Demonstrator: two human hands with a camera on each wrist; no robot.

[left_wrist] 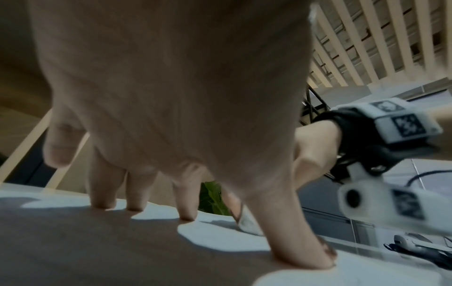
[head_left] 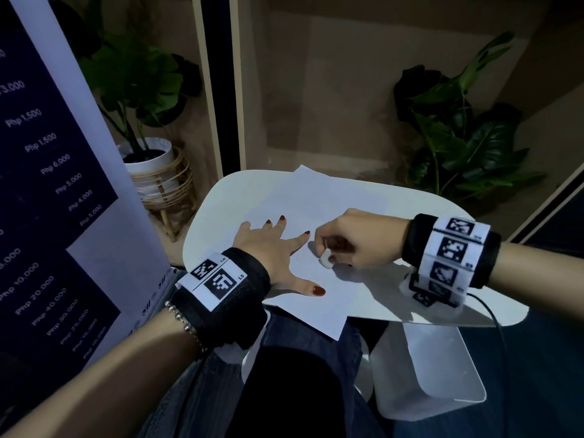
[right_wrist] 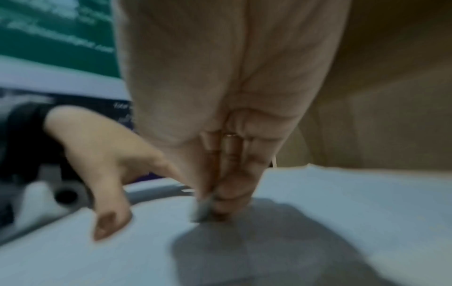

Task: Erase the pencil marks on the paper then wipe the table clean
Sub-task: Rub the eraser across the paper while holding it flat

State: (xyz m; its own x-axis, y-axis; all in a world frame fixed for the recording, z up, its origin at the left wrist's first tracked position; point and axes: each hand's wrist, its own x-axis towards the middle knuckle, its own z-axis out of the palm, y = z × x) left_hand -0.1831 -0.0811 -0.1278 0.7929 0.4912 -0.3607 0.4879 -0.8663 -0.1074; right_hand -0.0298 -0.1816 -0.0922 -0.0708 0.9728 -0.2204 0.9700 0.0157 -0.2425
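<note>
A white sheet of paper lies on the small white table, its near corner hanging over the front edge. My left hand lies flat on the paper's left half with fingers spread, pressing it down; its fingertips touch the sheet. Just right of its index finger, my right hand pinches a small white eraser and holds its tip on the paper. The eraser looks blurred in the right wrist view, and it also peeks out behind my left thumb. No pencil marks are discernible.
A dark price banner stands close on the left. Potted plants stand behind the table at the left and right. A black cable trails from my right wrist over the table's right edge. My lap is under the front edge.
</note>
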